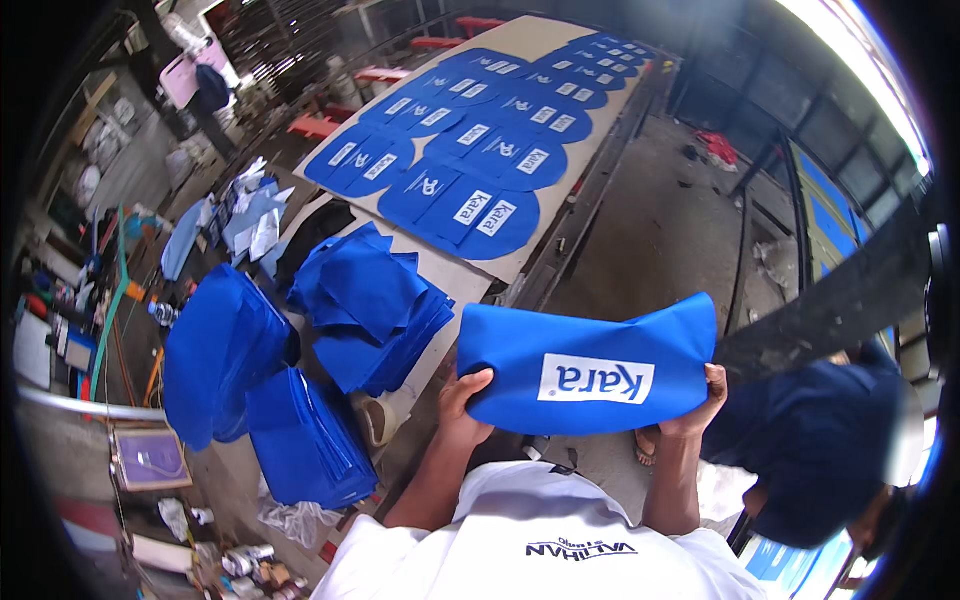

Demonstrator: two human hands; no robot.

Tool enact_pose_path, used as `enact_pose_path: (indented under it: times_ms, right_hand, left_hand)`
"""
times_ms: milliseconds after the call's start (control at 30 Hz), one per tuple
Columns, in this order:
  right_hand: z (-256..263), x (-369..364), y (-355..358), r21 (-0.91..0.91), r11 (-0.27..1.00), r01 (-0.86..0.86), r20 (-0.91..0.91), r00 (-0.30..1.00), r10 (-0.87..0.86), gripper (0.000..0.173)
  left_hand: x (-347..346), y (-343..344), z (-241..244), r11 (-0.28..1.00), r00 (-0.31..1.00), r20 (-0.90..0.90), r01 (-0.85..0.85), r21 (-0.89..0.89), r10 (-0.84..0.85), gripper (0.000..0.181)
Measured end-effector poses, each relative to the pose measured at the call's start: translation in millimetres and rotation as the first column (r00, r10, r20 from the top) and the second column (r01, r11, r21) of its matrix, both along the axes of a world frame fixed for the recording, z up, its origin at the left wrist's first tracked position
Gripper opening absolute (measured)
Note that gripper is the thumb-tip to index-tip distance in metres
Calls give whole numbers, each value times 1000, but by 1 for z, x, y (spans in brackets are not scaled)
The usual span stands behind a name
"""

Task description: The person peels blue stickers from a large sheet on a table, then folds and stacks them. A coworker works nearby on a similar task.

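A blue fabric piece [510, 337] with a curved lower edge and a printed white panel [596, 379] bearing writing is stretched between my two hands. My left hand [463, 409] pinches its left end, thumb on the front face. At the opposite end, my right hand [697, 405] grips the edge, most of its fingers hidden behind the cloth. The piece is off the table, in front of my chest, with its top edge sagging slightly. To the left of my left hand lie stacks of blue cut pieces: a rounded stack [217, 360], a straight-edged stack [307, 442] and a loose pile [367, 292].
A long table [536, 41] runs away ahead, with rows of printed blue pieces [465, 206] laid flat on it. Fabric scraps [255, 217] lie at its left. A person in dark clothing [810, 442] bends at my right, near a dark beam [832, 315].
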State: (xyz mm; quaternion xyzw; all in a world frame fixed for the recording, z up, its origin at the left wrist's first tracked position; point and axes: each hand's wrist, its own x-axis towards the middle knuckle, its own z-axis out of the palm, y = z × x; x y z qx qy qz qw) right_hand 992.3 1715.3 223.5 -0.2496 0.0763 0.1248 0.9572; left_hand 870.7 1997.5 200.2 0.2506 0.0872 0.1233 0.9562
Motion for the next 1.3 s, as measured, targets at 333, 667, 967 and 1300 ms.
enact_pose_path:
  times_ms: [333,667,967,1300]
  right_hand:
    - [15,132,55,-34,978,-204,173,963,207,32]
    - [48,303,227,-210,887,-412,312,831,460,28]
    - [88,442,447,-284,680,-676,415,552,723,23]
    - [-37,480,428,-467,545,-696,111,565,817,18]
  left_hand:
    - [89,16,26,979,977,-49,-205,22,206,37]
    - [218,151,47,851,843,-115,-519,76,525,30]
    - [311,321,102,734,755,35,-645,213,654,24]
    - [306,248,9,609,513,-327,-673,421,793,16]
